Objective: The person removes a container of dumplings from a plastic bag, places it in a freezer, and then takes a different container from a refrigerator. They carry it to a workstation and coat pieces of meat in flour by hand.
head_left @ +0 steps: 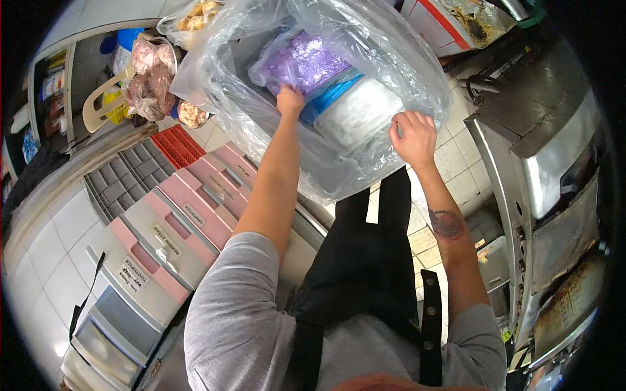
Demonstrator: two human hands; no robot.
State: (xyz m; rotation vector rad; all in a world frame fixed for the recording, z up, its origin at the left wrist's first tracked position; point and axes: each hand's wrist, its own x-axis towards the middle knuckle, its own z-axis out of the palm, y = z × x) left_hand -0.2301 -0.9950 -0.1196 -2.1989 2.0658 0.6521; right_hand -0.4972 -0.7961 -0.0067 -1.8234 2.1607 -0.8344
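Note:
A large clear plastic bag [222,85] stands wide open before me, its loose sides spread outward. Inside lie a shiny purple plastic-wrapped pack [310,62], a bright blue pack [331,98] and a white, plastic-covered block [360,112]. My left hand [290,102] reaches into the bag, its fingers closed on the gathered plastic at the near edge of the purple pack. Over the right side of the bag, beside the white block, is my right hand [415,138], fingers loosely bent and apart, with nothing visible in them.
Labelled pink and white drawers [189,215] stand at my left, with a red crate [177,146] behind them. Bagged food [151,81] sits at the back left. Metal kitchen equipment [554,163] lines the right side, and a red-and-white box [450,29] is at the back right.

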